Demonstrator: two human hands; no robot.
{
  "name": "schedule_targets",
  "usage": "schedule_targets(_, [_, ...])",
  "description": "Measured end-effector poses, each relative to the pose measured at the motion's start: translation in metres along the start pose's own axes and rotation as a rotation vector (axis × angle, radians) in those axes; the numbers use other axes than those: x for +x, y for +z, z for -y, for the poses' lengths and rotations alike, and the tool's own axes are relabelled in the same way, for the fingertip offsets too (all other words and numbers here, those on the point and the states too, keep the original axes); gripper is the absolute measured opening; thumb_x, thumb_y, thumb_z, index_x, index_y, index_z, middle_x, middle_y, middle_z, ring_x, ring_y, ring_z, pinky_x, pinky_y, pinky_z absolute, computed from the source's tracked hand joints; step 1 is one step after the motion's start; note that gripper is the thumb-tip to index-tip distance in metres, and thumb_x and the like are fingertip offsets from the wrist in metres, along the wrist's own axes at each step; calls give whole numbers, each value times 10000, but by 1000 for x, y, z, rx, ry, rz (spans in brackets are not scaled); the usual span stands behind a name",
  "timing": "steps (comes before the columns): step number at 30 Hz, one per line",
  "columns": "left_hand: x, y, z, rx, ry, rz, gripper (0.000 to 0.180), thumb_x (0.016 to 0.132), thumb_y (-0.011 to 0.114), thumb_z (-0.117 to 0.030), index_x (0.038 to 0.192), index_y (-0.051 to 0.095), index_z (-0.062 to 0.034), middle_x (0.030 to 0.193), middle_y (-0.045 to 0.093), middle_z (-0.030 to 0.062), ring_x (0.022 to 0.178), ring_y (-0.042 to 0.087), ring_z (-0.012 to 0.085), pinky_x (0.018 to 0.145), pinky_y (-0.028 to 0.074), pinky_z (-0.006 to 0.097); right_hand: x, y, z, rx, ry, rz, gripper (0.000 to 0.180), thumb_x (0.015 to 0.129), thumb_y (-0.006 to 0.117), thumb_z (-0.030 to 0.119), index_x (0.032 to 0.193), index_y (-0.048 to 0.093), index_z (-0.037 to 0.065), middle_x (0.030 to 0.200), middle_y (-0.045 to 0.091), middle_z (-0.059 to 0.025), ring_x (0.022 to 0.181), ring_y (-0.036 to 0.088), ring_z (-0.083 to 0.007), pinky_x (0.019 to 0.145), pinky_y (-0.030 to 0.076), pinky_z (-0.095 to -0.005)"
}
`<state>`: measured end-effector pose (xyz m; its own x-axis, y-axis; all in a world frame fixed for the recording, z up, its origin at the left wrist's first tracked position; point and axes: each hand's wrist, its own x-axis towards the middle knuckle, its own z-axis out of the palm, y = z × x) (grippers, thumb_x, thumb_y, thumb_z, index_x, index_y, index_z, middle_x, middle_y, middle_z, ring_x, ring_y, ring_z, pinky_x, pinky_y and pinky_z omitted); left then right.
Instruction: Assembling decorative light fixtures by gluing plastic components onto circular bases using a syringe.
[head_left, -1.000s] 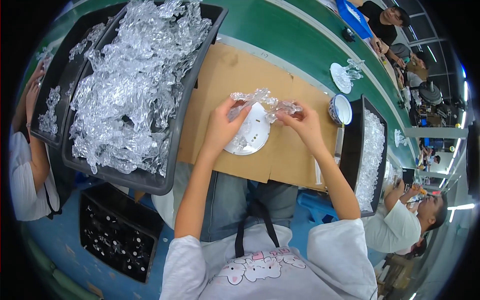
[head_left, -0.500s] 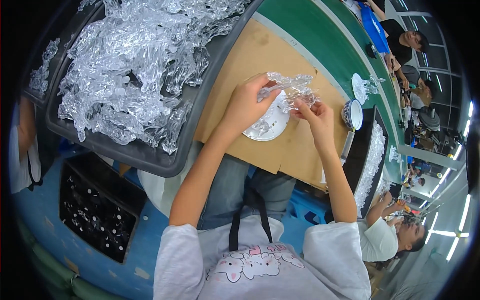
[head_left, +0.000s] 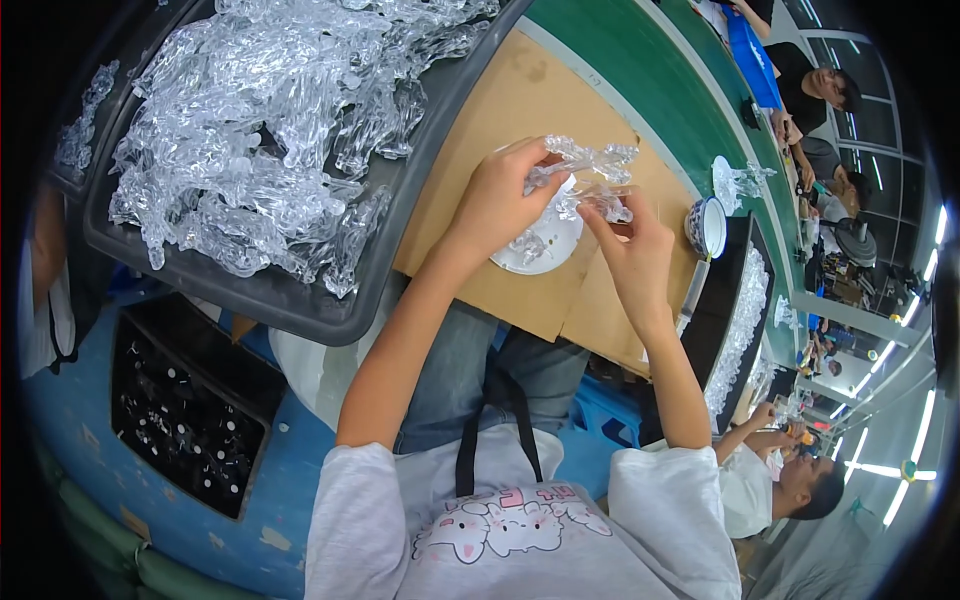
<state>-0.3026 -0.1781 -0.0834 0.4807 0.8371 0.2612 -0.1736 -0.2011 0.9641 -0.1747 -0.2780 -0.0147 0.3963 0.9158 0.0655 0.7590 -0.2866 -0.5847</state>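
Note:
My left hand (head_left: 503,198) is closed on a clear, branching plastic piece (head_left: 600,160), which sticks out to the right past its fingertips. Just below it, my right hand (head_left: 637,245) pinches another clear plastic part (head_left: 610,205) between thumb and fingers. Whether the two parts are joined cannot be seen, as both are see-through and overlap near the fingers. Under the hands lies a round white plate (head_left: 562,255) with small clear bits on it, partly hidden by my left hand. It rests on a brown cardboard sheet (head_left: 500,100).
A large dark grey tray (head_left: 345,322) heaped with clear plastic pieces (head_left: 260,120) stands at the left. To the right are a blue-and-white bowl (head_left: 712,228) and a black bin of small clear parts (head_left: 740,320). A black tray (head_left: 245,490) sits low left. Other people work along the green table (head_left: 600,50).
My right hand has turned slightly, its fingers bending closer around its part. The upper piece in my left hand has shifted a little to the right, and a gap now shows between the two.

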Motion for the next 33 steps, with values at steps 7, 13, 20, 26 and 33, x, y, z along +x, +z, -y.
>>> schedule_targets(7, [3, 0, -5, 98, 22, 22, 230, 831, 645, -137, 998, 620, 20, 910, 664, 161, 849, 645, 288, 740, 491, 352, -7, 8, 6, -63, -77, -67, 279, 811, 713, 142, 1006, 586, -12, 879, 682, -175, 756, 697, -233, 654, 529, -301])
schedule_targets(13, [3, 2, 14, 109, -85, 30, 253, 842, 669, -191, 956, 656, 34, 836, 667, 109, 778, 596, 134, 699, 463, 292, -28, -15, -18, -69, -58, -100, 297, 817, 696, 131, 1082, 609, 29, 893, 670, -141, 761, 668, -189, 650, 523, -301])
schedule_targets(20, [0, 8, -22, 196, -70, -51, 228, 844, 676, -150, 945, 662, 54, 819, 650, 69, 786, 571, 120, 730, 448, 266, -107, -217, -162, -429, 273, -372, 174, 811, 633, 128, 968, 696, 87, 872, 684, -131, 767, 668, -255, 692, 513, -333])
schedule_targets(26, [-2, 7, -48, 282, -14, -105, 241, 868, 645, -123, 1007, 635, 74, 904, 660, 105, 870, 585, 132, 792, 450, 265, -128, -230, -254, -400, 316, -202, 267, 788, 669, 186, 1041, 678, 103, 948, 678, -92, 801, 656, -247, 741, 509, -326])
schedule_targets(33, [-1, 11, -47, 206, -29, -150, 230, 893, 600, -77, 1069, 607, 72, 1001, 639, 97, 931, 583, 140, 850, 450, 268, -89, -199, -276, -599, 85, -321, 291, 754, 717, 232, 1016, 629, 144, 893, 599, -39, 816, 618, -238, 698, 498, -349])
